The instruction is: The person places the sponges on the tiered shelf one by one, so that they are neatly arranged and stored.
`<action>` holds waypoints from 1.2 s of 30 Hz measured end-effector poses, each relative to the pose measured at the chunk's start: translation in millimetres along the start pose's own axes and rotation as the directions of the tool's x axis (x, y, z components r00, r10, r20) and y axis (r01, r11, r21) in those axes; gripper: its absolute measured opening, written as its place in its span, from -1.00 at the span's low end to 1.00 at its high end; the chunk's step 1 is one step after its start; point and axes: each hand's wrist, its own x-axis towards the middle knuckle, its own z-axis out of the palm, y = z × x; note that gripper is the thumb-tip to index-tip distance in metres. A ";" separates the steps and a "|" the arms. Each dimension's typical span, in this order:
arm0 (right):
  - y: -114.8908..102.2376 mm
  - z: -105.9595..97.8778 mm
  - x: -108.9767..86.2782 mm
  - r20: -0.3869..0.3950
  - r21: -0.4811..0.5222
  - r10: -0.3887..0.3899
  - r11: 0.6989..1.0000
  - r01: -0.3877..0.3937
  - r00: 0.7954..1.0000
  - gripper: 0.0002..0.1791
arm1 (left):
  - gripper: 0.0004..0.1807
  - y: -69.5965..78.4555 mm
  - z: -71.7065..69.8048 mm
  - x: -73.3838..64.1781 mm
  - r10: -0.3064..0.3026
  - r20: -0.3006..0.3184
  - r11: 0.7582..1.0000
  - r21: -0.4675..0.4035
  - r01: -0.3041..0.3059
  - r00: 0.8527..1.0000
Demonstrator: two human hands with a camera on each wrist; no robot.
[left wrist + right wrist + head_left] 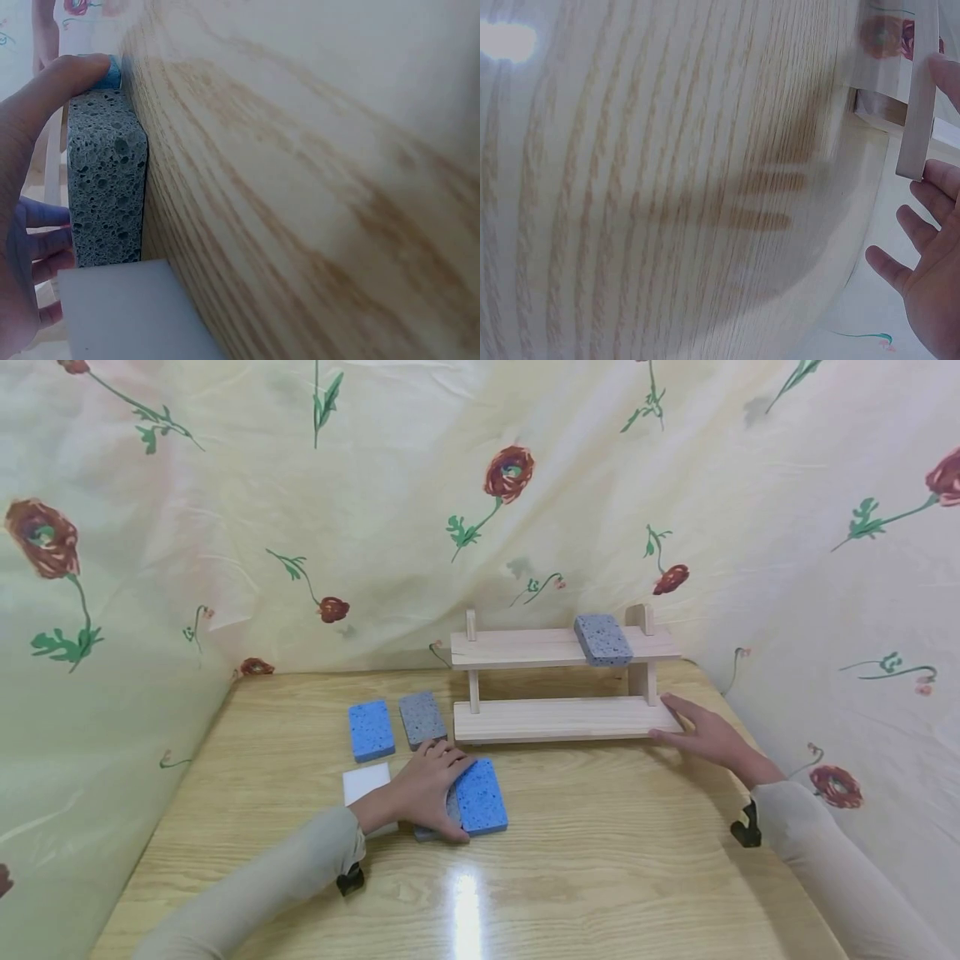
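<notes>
Sleeved right hand (708,739) on shelf (555,720) (sponge (603,639) atop)

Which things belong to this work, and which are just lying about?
Probably in use:
blue speckled rectangular sponge at the left hand
grey speckled rectangular sponge under that hand
pale wooden two-level shelf held by the right hand
grey sponge on its upper board

Probably lying about:
back blue sponge
back grey sponge
white rectangular block

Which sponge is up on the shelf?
The grey sponge on the upper board, toward its right end; the other sponges, grey and blue, lie on the table.
</notes>
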 end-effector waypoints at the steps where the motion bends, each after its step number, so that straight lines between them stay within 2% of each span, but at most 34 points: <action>1: 0.1 0.0 0.0 0.000 -0.001 0.001 1.000 -0.001 1.000 0.05 | 0.35 0.0 -0.3 -0.1 0.001 -0.002 1.000 -0.007 -0.001 1.000; 10: 0.8 0.0 -0.3 -0.002 0.006 -0.003 1.000 0.003 1.000 0.06 | 0.33 -0.2 0.9 2.0 0.005 -0.010 1.000 -0.012 -0.005 1.000; 20: 0.5 0.3 -0.7 -0.002 0.010 -0.001 1.000 0.001 1.000 0.05 | 0.33 0.9 1.2 6.5 -0.006 0.027 0.998 -0.067 0.008 1.000; 29: -0.3 -0.1 -1.5 0.001 0.020 0.002 1.000 -0.002 1.000 0.06 | 0.34 2.7 -2.3 7.6 -0.010 0.052 0.997 -0.079 0.014 0.999; 36: -0.8 0.1 -1.3 0.003 0.012 0.004 1.000 -0.004 1.000 0.06 | 0.32 1.7 -4.5 8.3 0.010 0.061 0.994 -0.108 -0.004 0.998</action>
